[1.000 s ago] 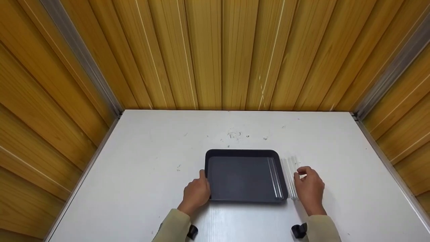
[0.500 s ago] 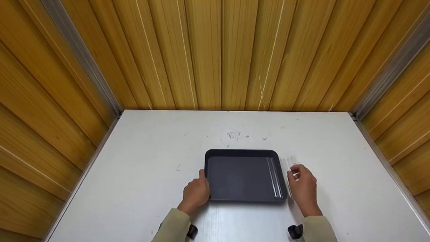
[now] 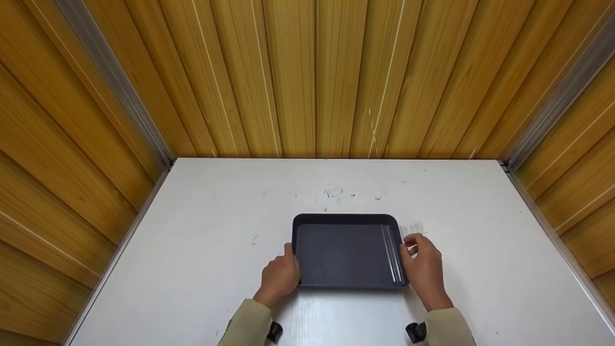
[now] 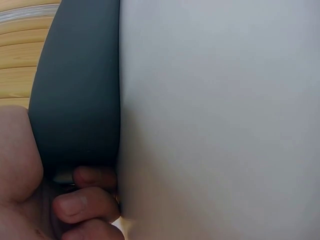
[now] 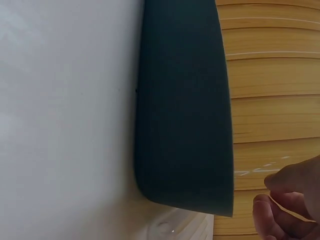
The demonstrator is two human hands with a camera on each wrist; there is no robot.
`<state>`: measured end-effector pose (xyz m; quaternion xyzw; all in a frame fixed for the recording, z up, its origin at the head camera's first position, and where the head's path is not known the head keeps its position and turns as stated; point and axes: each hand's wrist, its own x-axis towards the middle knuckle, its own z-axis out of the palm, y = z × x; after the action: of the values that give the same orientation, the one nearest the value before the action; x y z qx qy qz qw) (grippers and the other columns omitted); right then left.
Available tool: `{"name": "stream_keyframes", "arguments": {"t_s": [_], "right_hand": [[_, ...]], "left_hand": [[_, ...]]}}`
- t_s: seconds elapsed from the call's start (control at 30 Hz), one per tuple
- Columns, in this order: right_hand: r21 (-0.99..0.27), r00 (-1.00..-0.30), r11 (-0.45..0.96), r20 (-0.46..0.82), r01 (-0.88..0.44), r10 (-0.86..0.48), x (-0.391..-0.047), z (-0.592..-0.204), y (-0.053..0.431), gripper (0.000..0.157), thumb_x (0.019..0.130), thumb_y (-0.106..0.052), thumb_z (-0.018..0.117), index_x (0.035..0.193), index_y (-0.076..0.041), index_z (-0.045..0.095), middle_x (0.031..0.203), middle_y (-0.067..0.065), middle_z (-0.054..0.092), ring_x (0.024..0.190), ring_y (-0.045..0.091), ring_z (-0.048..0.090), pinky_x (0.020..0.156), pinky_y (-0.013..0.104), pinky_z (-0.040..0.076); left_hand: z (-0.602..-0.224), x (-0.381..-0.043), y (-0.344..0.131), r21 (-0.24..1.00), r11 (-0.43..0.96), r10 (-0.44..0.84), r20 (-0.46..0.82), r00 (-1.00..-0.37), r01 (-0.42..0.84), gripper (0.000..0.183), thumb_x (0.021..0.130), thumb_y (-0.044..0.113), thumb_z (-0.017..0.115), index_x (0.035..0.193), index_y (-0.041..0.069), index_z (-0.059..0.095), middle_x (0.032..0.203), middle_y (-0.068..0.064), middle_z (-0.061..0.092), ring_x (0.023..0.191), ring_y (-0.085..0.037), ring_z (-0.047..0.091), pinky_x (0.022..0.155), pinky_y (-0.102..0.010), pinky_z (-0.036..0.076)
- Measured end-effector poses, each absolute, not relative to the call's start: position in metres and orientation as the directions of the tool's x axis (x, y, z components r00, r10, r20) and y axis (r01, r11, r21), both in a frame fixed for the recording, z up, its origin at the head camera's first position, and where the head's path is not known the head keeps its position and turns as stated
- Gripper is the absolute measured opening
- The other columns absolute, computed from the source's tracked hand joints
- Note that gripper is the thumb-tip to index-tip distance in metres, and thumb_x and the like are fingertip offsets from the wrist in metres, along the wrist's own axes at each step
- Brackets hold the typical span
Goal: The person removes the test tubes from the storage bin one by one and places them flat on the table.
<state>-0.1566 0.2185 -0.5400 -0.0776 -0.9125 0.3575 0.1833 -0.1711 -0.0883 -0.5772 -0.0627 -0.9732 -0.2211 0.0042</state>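
A dark grey rectangular tray (image 3: 338,254) rests on the white table. My left hand (image 3: 280,276) grips its left side near the front corner, thumb along the rim; in the left wrist view the fingers (image 4: 85,205) curl at the tray's outer wall (image 4: 80,85). Clear thin rods (image 3: 393,254) lie lengthwise along the right side inside the tray. Outside it on the right lie more clear rods (image 3: 412,228), partly hidden by my right hand (image 3: 424,269). That hand hovers at the right rim, thumb and forefinger loosely bent with a gap between them and nothing visible inside.
The white table (image 3: 216,254) has dark scuff marks behind the tray. Wood-patterned panels (image 3: 293,81) stand at the back and both sides, with grey metal posts (image 3: 120,81) in the corners.
My right hand has moved left, from over the loose rods to the tray's right rim, covering more of the rods. The left hand keeps its grip and the tray stays almost still.
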Motion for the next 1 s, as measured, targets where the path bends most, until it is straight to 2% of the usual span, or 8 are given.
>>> {"name": "stream_keyframes", "arguments": {"t_s": [0.27,0.67,0.83,1.0], "right_hand": [[-0.639,-0.933,0.769,0.286,-0.016,0.217,-0.156,-0.544,0.212,0.015,0.086,0.0,0.067,0.101,-0.001,0.064,0.091,0.009,0.065,0.078,0.017,0.058,0.063,0.024,0.044],[-0.545,-0.928,0.834,0.349,-0.09,0.128,-0.159,-0.551,0.203,0.014,0.083,0.004,0.068,0.096,0.003,0.066,0.084,0.013,0.065,0.076,0.023,0.064,0.066,0.037,0.051],[-0.464,-0.924,0.878,0.376,-0.118,0.075,-0.158,-0.55,0.197,0.019,0.08,0.003,0.072,0.098,0.006,0.066,0.089,0.019,0.068,0.081,0.034,0.067,0.072,0.047,0.047],[-0.369,-0.927,0.921,0.375,-0.123,0.027,-0.157,-0.547,0.19,0.024,0.08,0.0,0.073,0.101,0.006,0.065,0.093,0.023,0.068,0.083,0.039,0.067,0.068,0.048,0.041]], "left_hand": [[-0.577,-0.171,-0.088,0.433,0.892,0.12,0.045,-0.992,0.128,0.031,0.1,0.015,0.04,0.126,-0.001,0.043,0.061,-0.009,0.056,0.046,-0.022,0.051,0.043,-0.036,0.034],[-0.577,-0.171,-0.088,0.426,0.897,0.117,0.038,-0.992,0.122,0.034,0.1,0.016,0.043,0.129,-0.002,0.043,0.064,-0.011,0.059,0.05,-0.024,0.055,0.045,-0.037,0.037],[-0.576,-0.171,-0.088,0.424,0.897,0.118,0.04,-0.992,0.124,0.035,0.1,0.016,0.043,0.13,-0.003,0.043,0.065,-0.011,0.06,0.051,-0.024,0.056,0.046,-0.037,0.038],[-0.577,-0.171,-0.088,0.431,0.895,0.115,0.028,-0.993,0.116,0.033,0.1,0.016,0.042,0.128,-0.001,0.043,0.065,-0.011,0.059,0.051,-0.025,0.054,0.046,-0.038,0.037]]}}
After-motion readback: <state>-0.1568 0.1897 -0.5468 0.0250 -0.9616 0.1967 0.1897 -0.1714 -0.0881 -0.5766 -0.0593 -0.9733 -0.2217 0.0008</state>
